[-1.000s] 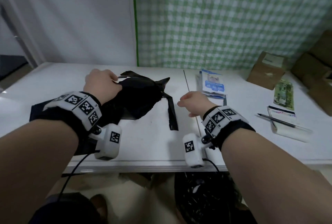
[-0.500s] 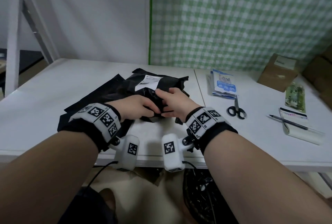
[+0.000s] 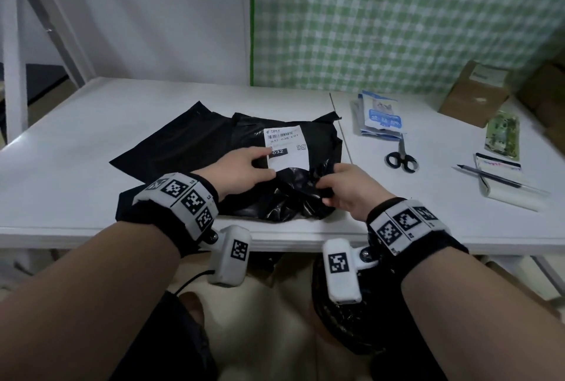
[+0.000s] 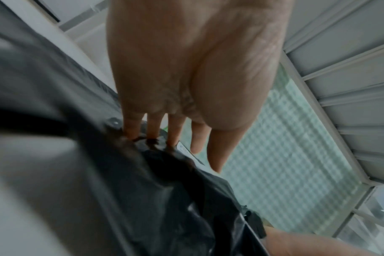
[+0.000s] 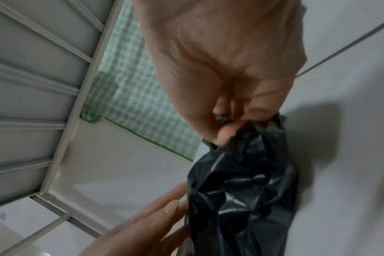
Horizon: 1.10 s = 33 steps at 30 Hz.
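A black plastic mailer bag [image 3: 214, 136] with a white shipping label [image 3: 285, 148] lies on the white table [image 3: 91, 123]. Its near end is crumpled [image 3: 287, 200]. My left hand [image 3: 244, 171] rests on the bag just left of the label. In the left wrist view its straight fingers [image 4: 152, 131] press into the black plastic [image 4: 186, 199]. My right hand [image 3: 345, 191] is at the bag's near right corner. There the thumb and fingers [image 5: 230, 128] pinch a bunch of the crumpled plastic [image 5: 241, 190].
Right of the bag lie scissors [image 3: 401, 160], blue-and-white packets [image 3: 380, 116], a green packet [image 3: 503, 132] and a pen [image 3: 489, 177] on a notepad [image 3: 504, 194]. A cardboard box [image 3: 475, 93] stands at the back right. A black-lined bin [image 3: 342, 313] sits under the table edge.
The right hand came over from the table and took hold of the bag. Both hands met at its crumpled near end. The left hand then slid up to the label; the right moved rightward.
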{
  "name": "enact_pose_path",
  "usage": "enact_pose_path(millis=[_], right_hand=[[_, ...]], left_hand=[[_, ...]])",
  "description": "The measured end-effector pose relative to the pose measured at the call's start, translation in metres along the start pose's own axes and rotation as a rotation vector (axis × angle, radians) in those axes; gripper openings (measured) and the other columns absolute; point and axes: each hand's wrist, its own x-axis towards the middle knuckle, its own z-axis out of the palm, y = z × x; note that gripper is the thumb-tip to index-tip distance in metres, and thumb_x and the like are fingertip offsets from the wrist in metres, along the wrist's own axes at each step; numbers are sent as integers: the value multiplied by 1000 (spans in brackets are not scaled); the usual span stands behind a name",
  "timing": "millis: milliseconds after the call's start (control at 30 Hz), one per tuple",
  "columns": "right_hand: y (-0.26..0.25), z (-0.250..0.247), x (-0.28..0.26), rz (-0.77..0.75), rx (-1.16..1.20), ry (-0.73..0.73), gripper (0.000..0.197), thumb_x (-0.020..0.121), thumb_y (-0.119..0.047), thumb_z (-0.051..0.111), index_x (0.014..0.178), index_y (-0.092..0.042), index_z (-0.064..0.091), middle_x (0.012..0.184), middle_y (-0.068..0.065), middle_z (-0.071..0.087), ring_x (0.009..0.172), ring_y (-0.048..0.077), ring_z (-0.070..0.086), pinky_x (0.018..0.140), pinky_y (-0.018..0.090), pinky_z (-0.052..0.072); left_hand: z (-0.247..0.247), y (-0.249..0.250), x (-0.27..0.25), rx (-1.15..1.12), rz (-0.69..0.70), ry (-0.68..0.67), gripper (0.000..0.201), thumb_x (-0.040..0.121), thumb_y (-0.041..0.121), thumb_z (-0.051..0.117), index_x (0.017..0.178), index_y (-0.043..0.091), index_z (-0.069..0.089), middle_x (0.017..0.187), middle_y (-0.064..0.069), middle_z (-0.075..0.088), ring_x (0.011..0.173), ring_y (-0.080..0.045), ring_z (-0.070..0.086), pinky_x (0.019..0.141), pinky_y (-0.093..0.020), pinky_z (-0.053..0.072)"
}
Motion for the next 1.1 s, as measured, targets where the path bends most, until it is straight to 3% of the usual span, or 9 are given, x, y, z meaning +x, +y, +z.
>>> enact_pose_path(millis=[133, 267, 367, 467, 600, 667, 767, 933, 1100], right_hand=[[20, -24, -15, 27, -93, 46, 24, 85, 12, 55, 99, -7, 54, 96, 16, 57, 59, 18, 52, 36, 14, 43], [40, -43, -19, 69, -214, 163, 46, 81, 8, 64, 123, -9, 51, 106, 18, 63, 52, 18, 53, 37, 18, 45], [46, -48, -20, 48, -258, 221, 52, 77, 5, 69, 123, -11, 52, 102, 16, 65, 52, 18, 55, 46, 24, 48], [44, -50, -20, -49, -316, 323, 60, 71, -3, 74, 125, -15, 50, 94, 7, 62, 71, 22, 61, 64, 32, 53], [31, -44, -20, -358, -504, 513, 48, 72, -17, 69, 118, -20, 57, 114, 7, 56, 102, 21, 54, 88, 28, 44], [25, -34, -20, -476, -535, 470, 32, 75, -14, 66, 107, -18, 65, 102, 1, 61, 91, 14, 55, 84, 22, 42], [28, -20, -17, -465, -550, 345, 26, 76, -7, 65, 101, -16, 67, 88, -4, 60, 81, 12, 55, 85, 25, 48], [54, -17, -11, -315, -724, 149, 72, 66, -22, 83, 130, -16, 51, 115, 5, 57, 103, 21, 57, 89, 26, 44], [58, -21, -14, -327, -750, 126, 85, 64, -29, 85, 138, -17, 45, 128, 8, 47, 113, 21, 54, 96, 28, 42]], left_hand=[[28, 9, -9, 121, -9, -174, 60, 91, 37, 55, 145, 30, 30, 151, -1, 34, 135, -19, 36, 104, -21, 27], [53, 7, -14, 462, -50, -361, 88, 85, 54, 55, 149, 33, -1, 159, -4, -7, 146, -31, -6, 117, -45, 8], [62, 6, -15, 572, -36, -361, 98, 81, 62, 53, 150, 29, -8, 158, -4, -15, 145, -32, -10, 117, -49, 6], [62, 6, -16, 585, -30, -364, 96, 82, 63, 51, 150, 30, -9, 158, -4, -16, 145, -33, -10, 117, -50, 5], [63, 7, -20, 593, -34, -378, 95, 83, 63, 49, 149, 31, -11, 158, -3, -18, 145, -32, -12, 117, -50, 3], [64, 7, -21, 596, -43, -384, 95, 83, 64, 48, 149, 31, -12, 157, -2, -20, 145, -31, -14, 117, -49, 1], [65, 5, -23, 621, -48, -402, 97, 83, 66, 46, 149, 29, -14, 156, -2, -23, 145, -30, -16, 117, -48, -1], [63, 2, -28, 593, -43, -407, 89, 86, 68, 35, 149, 27, -13, 156, 1, -22, 145, -26, -18, 117, -46, -4], [68, 3, -26, 532, -71, -314, 79, 91, 63, 28, 150, 25, -7, 158, 3, -17, 146, -23, -14, 117, -46, -4]])
